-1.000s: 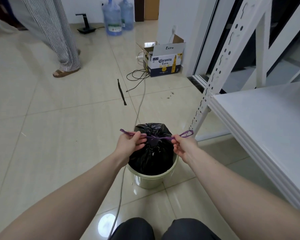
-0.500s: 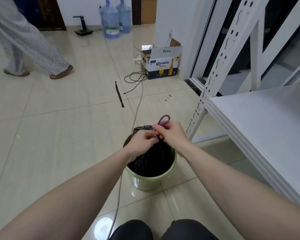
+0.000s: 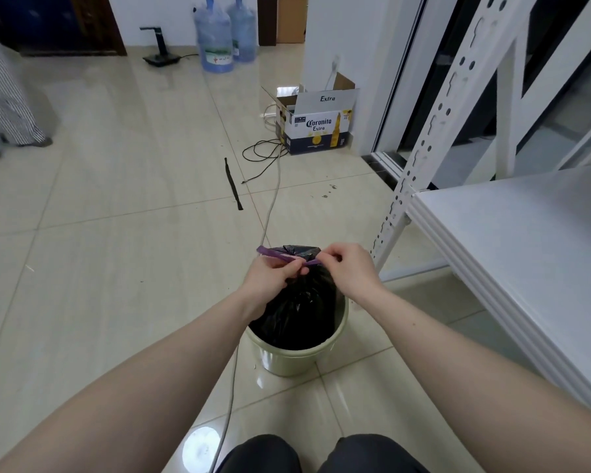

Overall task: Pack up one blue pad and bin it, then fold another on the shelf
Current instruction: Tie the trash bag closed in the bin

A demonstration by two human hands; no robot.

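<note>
- the left hand (image 3: 270, 283) is held over the black bin bag (image 3: 299, 302), its fingers curled and pinching the purple drawstring (image 3: 275, 253) at the bag's gathered neck.
- a free end of the purple drawstring is seen sticking out up and to the left from the left hand's pinch.
- the right hand (image 3: 350, 268) is placed just beside the left, fingers bent inward, and the other part of the drawstring is pinched between its thumb and fingertips.
- the two hands are brought close together above the bag's mouth, nearly touching, with a short stretch of drawstring shown between them.
- the bag is seated in a pale green bin (image 3: 296, 358) on the tiled floor (image 3: 116, 268), and its top is bunched shut.
- no blue pad can be made out; whether one lies inside the closed bag cannot be told.
- the white shelf (image 3: 526, 254) is found to the right of the bin, near it but apart.
- a grey cable (image 3: 270, 213) is laid across the floor past the bin's left side.
- a cardboard box (image 3: 318, 126) is seen farther back by the wall.
</note>
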